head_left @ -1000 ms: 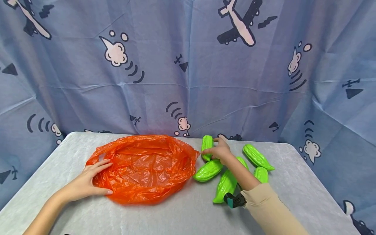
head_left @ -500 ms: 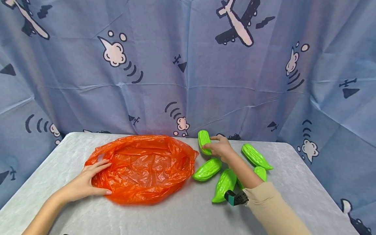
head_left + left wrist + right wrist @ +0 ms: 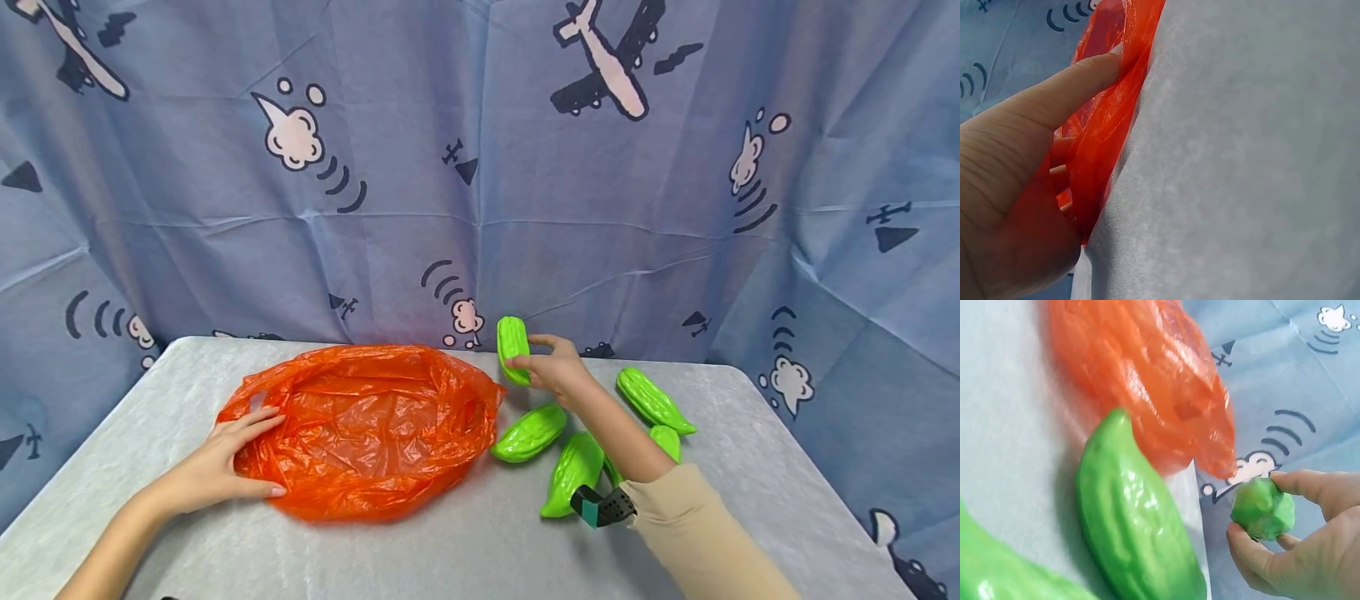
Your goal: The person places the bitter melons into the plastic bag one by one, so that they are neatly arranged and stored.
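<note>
In the head view, my right hand [image 3: 558, 367] pinches a bright green bitter melon [image 3: 512, 346] between thumb and fingers. It is raised above the table's far edge, right of the orange plastic bag [image 3: 375, 483]. The right wrist view shows the held bitter melon [image 3: 1263, 509] end-on at the fingertips. The bag lies with its wide mouth facing up. At the bag's left side rests my left hand [image 3: 213, 475], thumb and fingers spread along the rim. In the left wrist view the thumb touches the bag's edge [image 3: 1107, 137], and the other fingers show partly through the film.
Another bitter melon [image 3: 529, 433] lies just right of the bag, and one more [image 3: 576, 475] lies nearer me. Others, such as the far-right bitter melon [image 3: 654, 400], lie around my right forearm, which partly hides some. A patterned blue curtain [image 3: 375, 275] hangs behind the table [image 3: 420, 558].
My right hand has lifted the bitter melon off the table, raising it and shifting it slightly left. My left hand and the bag have stayed in place.
</note>
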Demonstrator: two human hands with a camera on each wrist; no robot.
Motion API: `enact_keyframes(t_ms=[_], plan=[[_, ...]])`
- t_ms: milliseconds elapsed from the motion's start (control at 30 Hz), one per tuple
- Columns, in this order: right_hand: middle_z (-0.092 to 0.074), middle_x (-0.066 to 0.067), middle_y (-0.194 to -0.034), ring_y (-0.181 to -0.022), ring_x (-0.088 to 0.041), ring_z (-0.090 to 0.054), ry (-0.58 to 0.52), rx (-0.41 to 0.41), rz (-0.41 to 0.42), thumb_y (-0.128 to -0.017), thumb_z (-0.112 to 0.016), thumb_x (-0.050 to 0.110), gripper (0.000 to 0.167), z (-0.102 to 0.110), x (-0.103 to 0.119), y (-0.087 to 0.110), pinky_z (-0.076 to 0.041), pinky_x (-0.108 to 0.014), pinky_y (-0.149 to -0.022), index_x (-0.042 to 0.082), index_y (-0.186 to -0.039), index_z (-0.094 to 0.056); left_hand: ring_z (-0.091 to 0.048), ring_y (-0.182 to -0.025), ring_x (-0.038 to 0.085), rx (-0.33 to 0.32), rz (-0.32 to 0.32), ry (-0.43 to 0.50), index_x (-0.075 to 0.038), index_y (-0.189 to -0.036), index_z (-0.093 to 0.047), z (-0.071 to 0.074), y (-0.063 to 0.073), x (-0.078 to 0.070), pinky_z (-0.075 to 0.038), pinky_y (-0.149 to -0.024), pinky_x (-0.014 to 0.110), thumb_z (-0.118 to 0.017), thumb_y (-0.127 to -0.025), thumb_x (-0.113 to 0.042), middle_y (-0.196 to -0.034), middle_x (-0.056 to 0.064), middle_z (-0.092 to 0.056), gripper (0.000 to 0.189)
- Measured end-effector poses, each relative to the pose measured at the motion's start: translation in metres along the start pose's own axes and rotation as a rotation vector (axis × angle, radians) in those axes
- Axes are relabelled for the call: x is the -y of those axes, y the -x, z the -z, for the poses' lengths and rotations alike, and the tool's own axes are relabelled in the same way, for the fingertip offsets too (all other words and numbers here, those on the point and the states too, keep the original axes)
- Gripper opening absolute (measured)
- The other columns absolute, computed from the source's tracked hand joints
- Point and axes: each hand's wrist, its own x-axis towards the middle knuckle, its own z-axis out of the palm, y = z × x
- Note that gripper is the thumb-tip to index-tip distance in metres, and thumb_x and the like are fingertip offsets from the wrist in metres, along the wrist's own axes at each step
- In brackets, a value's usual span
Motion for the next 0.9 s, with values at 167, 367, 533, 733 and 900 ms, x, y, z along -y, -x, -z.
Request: enact_keyframes(t_ms=[167,367,533,733,900], plan=[[-0.043,-0.031,-0.155,-0.138,-0.049,-0.053,-0.023,0.026,0.039,-0.097,-0.073,0.006,0.076,-0.007,0.009,0.007,-0.046,-0.05,-0.114,0.0,-0.162,-0.035,-0.034,-0.138,0.057,-0.003,-0.003,-0.003,0.003,-0.147,-0.055,0.0,0.0,0.0,-0.029,-0.101,0.081,-0.095,-0.071,-0.024,-0.158,0.029,-0.042,0.091],[-0.048,-0.031,-0.15,-0.136,-0.047,-0.056,-0.04,0.047,0.071,-0.095,-0.074,0.004,0.073,-0.019,0.017,0.015,-0.046,-0.051,-0.113,-0.001,-0.16,-0.038,-0.034,-0.137,0.055,-0.005,-0.007,-0.006,0.003,-0.147,-0.055,-0.001,0.0,0.001,-0.03,-0.101,0.079,-0.096,-0.07,-0.024,-0.158,0.028,-0.043,0.091],[-0.057,-0.031,-0.141,-0.127,-0.041,-0.062,-0.048,0.068,0.09,-0.095,-0.075,0.003,0.072,-0.032,0.021,0.02,-0.05,-0.05,-0.11,0.0,-0.158,-0.041,-0.035,-0.136,0.054,-0.001,-0.003,-0.017,0.003,-0.147,-0.055,0.0,0.0,0.0,-0.031,-0.101,0.076,-0.096,-0.07,-0.025,-0.158,0.028,-0.043,0.092],[-0.062,-0.029,-0.136,-0.115,-0.033,-0.066,-0.07,0.089,0.097,-0.093,-0.076,0.001,0.07,-0.049,0.023,0.025,-0.053,-0.048,-0.105,0.0,-0.156,-0.044,-0.036,-0.136,0.055,0.002,-0.006,-0.031,0.003,-0.147,-0.055,0.0,0.0,-0.001,-0.031,-0.101,0.076,-0.096,-0.07,-0.026,-0.158,0.028,-0.043,0.092],[-0.063,-0.028,-0.138,-0.118,-0.035,-0.067,-0.076,0.104,0.102,-0.092,-0.077,0.0,0.069,-0.065,0.027,0.031,-0.054,-0.049,-0.104,0.002,-0.154,-0.047,-0.036,-0.136,0.055,0.0,-0.011,-0.033,0.003,-0.147,-0.055,0.0,0.0,-0.001,-0.031,-0.101,0.075,-0.096,-0.07,-0.026,-0.158,0.028,-0.044,0.092]])
